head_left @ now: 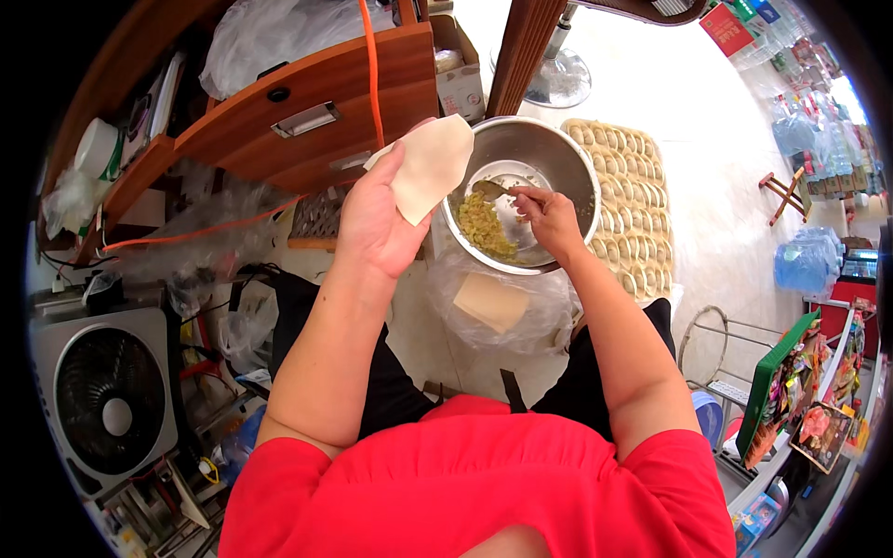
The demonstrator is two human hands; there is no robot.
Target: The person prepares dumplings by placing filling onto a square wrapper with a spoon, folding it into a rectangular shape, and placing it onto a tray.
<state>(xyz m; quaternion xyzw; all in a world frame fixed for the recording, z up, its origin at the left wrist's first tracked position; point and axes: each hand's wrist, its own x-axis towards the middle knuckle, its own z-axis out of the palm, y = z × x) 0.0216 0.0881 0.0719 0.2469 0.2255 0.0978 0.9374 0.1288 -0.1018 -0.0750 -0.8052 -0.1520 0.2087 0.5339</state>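
Observation:
My left hand (pixel 384 202) holds up a thin dough wrapper (pixel 434 167) beside the left rim of a large steel bowl (pixel 594 202). In the bowl, a yellow-green minced filling (pixel 483 224) lies along the left side. My right hand (pixel 551 217) grips a metal spoon (pixel 490 189), its head at the upper edge of the filling. Below the bowl, a stack of wrappers (pixel 492 302) lies on a clear plastic bag (pixel 548 321). Rows of folded dumplings (pixel 617 183) cover a tray to the right of the bowl.
A wooden drawer cabinet (pixel 391 77) with an orange cord (pixel 372 70) stands at the upper left. A table leg (pixel 523 56) rises behind the bowl. A box fan (pixel 111 411) is at the lower left; a metal rack (pixel 732 335) and a small folding stool (pixel 785 197) are at the right.

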